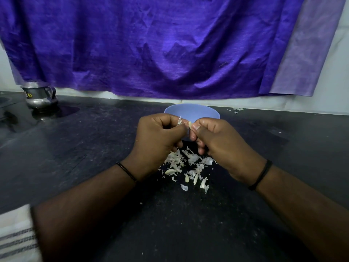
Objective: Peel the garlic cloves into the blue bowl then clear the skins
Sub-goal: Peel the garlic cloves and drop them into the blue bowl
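Purple cloth (160,44) draped across the whole upper frame, over a dark countertop (75,148) filling the lower half. Metal jug (39,96) at the far left edge, striped white towel (17,237) in the lower left corner. Blue bowl (191,111) at frame center, just behind both hands and partly hidden by them. Left hand (157,142) curled, fingertips pinching a flap of papery skin (179,121) that sticks upward. Right hand (219,142) curled too, thumb and forefinger gripping the garlic clove (190,125) right between the two hands, in front of the bowl's near wall. Clove's long axis roughly upright, perhaps tilted slightly; mostly covered by fingers, so hard to tell which end is up. Loose skins (187,165) heaped on the countertop below the hands, a few more scraps (236,110) at right beyond the bowl.
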Demonstrator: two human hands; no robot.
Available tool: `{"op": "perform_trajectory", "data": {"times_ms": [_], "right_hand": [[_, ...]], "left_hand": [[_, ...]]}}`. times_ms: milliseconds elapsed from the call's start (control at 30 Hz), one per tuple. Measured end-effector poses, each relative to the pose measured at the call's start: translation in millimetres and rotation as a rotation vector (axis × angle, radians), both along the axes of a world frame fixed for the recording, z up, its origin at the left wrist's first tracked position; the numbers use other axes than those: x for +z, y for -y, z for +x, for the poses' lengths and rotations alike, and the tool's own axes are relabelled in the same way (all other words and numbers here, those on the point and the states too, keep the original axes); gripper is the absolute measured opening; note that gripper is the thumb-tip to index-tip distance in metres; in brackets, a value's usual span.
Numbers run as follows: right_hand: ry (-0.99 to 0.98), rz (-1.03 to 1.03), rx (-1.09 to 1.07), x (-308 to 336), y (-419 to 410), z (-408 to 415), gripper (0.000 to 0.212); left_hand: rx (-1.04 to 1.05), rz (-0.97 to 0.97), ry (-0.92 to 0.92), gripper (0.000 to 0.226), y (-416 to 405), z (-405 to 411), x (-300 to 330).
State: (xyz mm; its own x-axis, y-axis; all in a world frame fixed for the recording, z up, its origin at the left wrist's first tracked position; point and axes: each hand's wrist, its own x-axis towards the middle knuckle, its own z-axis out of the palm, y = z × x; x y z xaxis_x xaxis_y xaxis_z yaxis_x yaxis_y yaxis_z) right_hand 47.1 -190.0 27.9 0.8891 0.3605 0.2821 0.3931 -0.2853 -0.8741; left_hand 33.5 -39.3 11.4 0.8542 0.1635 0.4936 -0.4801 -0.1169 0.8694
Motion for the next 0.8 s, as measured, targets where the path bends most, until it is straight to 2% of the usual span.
{"op": "perform_trajectory", "data": {"times_ms": [300, 467, 567, 800], "right_hand": [[-0.176, 0.052, 0.065, 1.3, 5.2, 4.7, 0.032], [0.124, 0.126, -0.095, -2.4, 3.3, 7.4, 0.003], [0.269, 0.109, -0.113, -3.9, 5.8, 9.6, 0.011], [0.227, 0.126, -0.106, -4.2, 4.2, 9.1, 0.009]], "left_hand": [[-0.008, -0.007, -0.032, 0.011, 1.1, 1.4, -1.3], [0.02, 0.042, -0.011, 0.011, 0.4, 2.4, -1.4], [0.019, 0.062, -0.01, 0.011, 1.3, 1.8, -2.0], [0.03, 0.072, -0.008, 0.011, 0.9, 2.0, -0.8]]}}
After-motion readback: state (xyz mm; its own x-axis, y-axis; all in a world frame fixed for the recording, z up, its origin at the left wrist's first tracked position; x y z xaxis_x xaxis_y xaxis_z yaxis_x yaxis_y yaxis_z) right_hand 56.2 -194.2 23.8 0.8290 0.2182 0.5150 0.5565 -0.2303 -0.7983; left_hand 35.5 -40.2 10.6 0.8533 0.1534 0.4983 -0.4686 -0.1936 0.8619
